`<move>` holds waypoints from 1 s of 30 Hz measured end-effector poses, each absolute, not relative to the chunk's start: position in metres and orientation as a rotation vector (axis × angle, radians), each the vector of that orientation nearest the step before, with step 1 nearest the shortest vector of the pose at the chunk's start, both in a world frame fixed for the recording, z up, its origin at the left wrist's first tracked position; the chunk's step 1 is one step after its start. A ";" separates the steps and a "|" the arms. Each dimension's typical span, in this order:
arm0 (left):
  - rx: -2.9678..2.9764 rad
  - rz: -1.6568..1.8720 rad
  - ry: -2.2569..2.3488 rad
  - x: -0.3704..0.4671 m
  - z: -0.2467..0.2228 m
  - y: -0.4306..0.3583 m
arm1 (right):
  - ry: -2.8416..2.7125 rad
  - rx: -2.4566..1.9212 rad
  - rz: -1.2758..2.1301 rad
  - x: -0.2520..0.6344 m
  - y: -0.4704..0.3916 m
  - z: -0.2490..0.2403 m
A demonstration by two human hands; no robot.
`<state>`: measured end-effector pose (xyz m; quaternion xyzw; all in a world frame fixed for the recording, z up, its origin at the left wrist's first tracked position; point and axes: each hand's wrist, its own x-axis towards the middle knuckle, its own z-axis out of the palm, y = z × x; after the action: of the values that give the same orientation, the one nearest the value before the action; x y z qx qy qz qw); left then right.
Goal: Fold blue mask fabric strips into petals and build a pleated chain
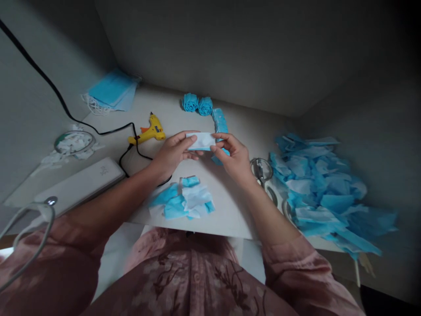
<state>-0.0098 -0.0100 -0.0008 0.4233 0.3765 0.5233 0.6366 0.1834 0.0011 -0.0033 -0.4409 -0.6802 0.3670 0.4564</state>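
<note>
Both hands hold a small folded piece of white and light-blue mask fabric [204, 141] above the middle of the table. My left hand [176, 151] pinches its left end, thumb on top. At the right end, my right hand [233, 156] grips it between thumb and fingers. Just behind the hands a row of blue folded pieces [219, 120] runs toward the back. Two blue fabric roses [198, 104] sit beyond it. Nearer my body lies a small heap of blue and white fabric pieces [184, 199].
A yellow glue gun [153, 129] with a black cord lies left. Blue face masks [113, 90] are stacked back left, near a dish of white scraps [74, 142] and a white power strip [82, 182]. At right are scissors [263, 173] and a large blue fabric pile [322, 184].
</note>
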 end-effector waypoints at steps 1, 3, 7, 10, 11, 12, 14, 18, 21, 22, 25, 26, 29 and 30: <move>0.967 1.194 0.851 -0.010 0.000 -0.010 | -1.684 -1.092 0.884 0.183 0.000 -0.002; 0.978 1.192 0.850 -0.010 0.001 -0.010 | -1.702 -1.103 0.837 0.183 -0.001 0.001; 1.001 1.196 0.889 -0.008 -0.001 -0.009 | -1.730 -1.118 0.763 0.183 -0.002 0.003; 1.037 1.231 0.908 -0.008 -0.006 -0.008 | -1.733 -1.119 0.762 0.183 -0.002 0.002; 1.049 1.237 0.917 -0.008 -0.007 -0.008 | -1.732 -1.118 0.774 0.183 -0.002 0.002; 1.057 1.239 0.923 -0.008 -0.007 -0.007 | -1.728 -1.117 0.788 0.183 -0.002 0.001; 1.054 1.239 0.925 -0.009 -0.006 -0.008 | -1.717 -1.114 0.811 0.184 -0.002 0.000; 1.003 1.228 0.871 -0.010 -0.002 -0.009 | -1.714 -1.121 0.803 0.183 -0.002 0.001; 1.031 1.195 0.886 -0.009 -0.001 -0.010 | -1.729 -1.125 0.779 0.183 -0.003 0.003; 1.054 1.189 0.902 -0.009 -0.001 -0.010 | -1.734 -1.125 0.770 0.183 -0.003 0.003; 1.109 1.206 0.935 -0.008 -0.003 -0.009 | -1.734 -1.126 0.762 0.183 -0.004 0.004; 1.117 1.217 0.944 -0.008 -0.003 -0.009 | -1.729 -1.129 0.771 0.183 -0.003 0.003; 1.130 1.231 0.963 -0.008 -0.003 -0.008 | -1.696 -1.114 0.852 0.185 0.000 -0.001; 1.132 1.232 0.964 -0.008 -0.004 -0.008 | -1.677 -1.102 0.895 0.186 0.001 -0.002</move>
<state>-0.0081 -0.0076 -0.0036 0.4822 0.4105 0.5245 0.5691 0.1859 0.0010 -0.0019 -0.4466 -0.6798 0.3627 0.4548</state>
